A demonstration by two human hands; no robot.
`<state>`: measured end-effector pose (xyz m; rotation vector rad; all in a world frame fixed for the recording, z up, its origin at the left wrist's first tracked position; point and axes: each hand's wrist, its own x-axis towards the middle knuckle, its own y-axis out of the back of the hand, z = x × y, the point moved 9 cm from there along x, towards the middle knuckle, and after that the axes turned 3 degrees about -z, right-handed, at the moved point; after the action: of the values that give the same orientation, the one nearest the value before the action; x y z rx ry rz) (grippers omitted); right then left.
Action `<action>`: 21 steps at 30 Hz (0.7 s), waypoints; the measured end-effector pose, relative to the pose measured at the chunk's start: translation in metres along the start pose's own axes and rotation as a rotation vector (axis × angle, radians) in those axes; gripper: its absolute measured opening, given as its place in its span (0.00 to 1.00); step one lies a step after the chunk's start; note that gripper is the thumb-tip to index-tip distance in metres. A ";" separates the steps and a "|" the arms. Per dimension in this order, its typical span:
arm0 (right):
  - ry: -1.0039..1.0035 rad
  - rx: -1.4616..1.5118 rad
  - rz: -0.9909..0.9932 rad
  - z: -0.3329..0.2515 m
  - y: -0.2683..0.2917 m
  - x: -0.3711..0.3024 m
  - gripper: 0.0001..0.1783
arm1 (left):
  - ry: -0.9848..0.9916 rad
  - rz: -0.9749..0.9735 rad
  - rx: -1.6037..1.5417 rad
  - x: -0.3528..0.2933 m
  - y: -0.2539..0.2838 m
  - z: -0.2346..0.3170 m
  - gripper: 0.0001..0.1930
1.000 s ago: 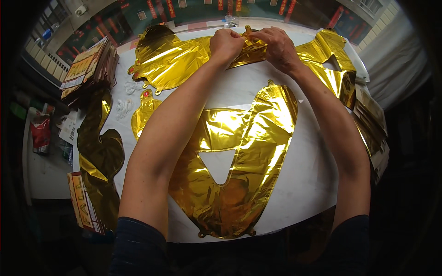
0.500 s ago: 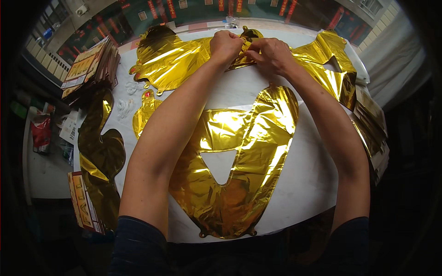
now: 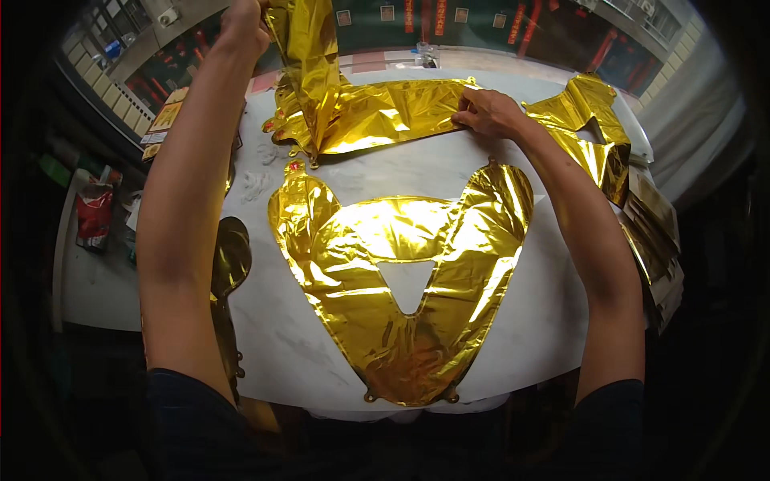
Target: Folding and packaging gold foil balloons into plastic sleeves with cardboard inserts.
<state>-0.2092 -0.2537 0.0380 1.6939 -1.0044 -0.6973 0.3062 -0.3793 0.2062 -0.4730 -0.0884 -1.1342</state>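
Note:
A flat gold foil balloon [image 3: 385,116] lies across the far side of the table, one part of it pulled up. My left hand [image 3: 243,26], raised at the far left, is closed on that lifted part. My right hand [image 3: 491,112] pinches the balloon's right end close to the tabletop. Nearer me lies an uninflated gold letter balloon [image 3: 409,345], shaped like an upside-down A with a triangular hole. To the right of my right hand rests another gold foil balloon [image 3: 589,128], also with an opening.
At the left edge a dark gold curved balloon [image 3: 231,256] is partly hidden by my left arm. Printed packets [image 3: 164,124] stand behind that arm. Folded gold foil pieces [image 3: 650,240] are stacked along the right edge. Clear coiled strings [image 3: 255,183] lie on the white table [image 3: 545,313].
My left hand has moved up and left, lifting part of the far balloon and unfolding it. My right hand has shifted slightly right and down. The view has shifted a little.

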 end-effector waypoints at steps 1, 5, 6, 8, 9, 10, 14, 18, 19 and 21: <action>-0.059 -0.026 -0.023 0.021 -0.004 -0.004 0.21 | -0.034 -0.169 0.162 -0.004 -0.006 0.006 0.12; -0.205 -0.090 -0.064 0.072 0.005 -0.038 0.21 | 0.092 -0.069 -0.249 -0.080 -0.074 0.051 0.17; -0.200 -0.096 -0.074 0.066 0.005 -0.034 0.21 | 0.215 -0.099 -0.353 -0.075 -0.067 0.073 0.19; -0.118 -0.086 -0.012 0.055 0.007 -0.028 0.19 | -0.023 -0.020 -0.262 -0.067 -0.026 0.141 0.15; -0.128 -0.084 -0.026 0.053 0.006 -0.026 0.19 | -0.095 0.078 -0.217 -0.064 0.001 0.172 0.13; -0.135 -0.078 -0.041 0.050 0.003 -0.021 0.19 | -0.169 0.176 -0.168 -0.057 0.031 0.203 0.11; -0.228 -0.078 -0.114 0.080 -0.003 -0.024 0.21 | -0.147 0.125 -0.107 -0.061 0.027 0.232 0.11; -0.218 -0.121 -0.109 0.053 0.001 -0.006 0.23 | -0.322 0.323 0.039 -0.065 0.056 0.303 0.12; -0.151 -0.122 -0.083 0.033 -0.004 0.009 0.24 | -0.375 0.352 0.067 -0.049 0.090 0.344 0.13; -0.247 -0.146 -0.088 0.073 -0.001 -0.015 0.24 | -0.193 0.071 -0.099 -0.063 0.020 0.295 0.16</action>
<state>-0.2761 -0.2742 0.0125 1.5575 -1.0262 -1.0327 0.3466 -0.1990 0.4453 -0.6688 -0.1825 -1.0248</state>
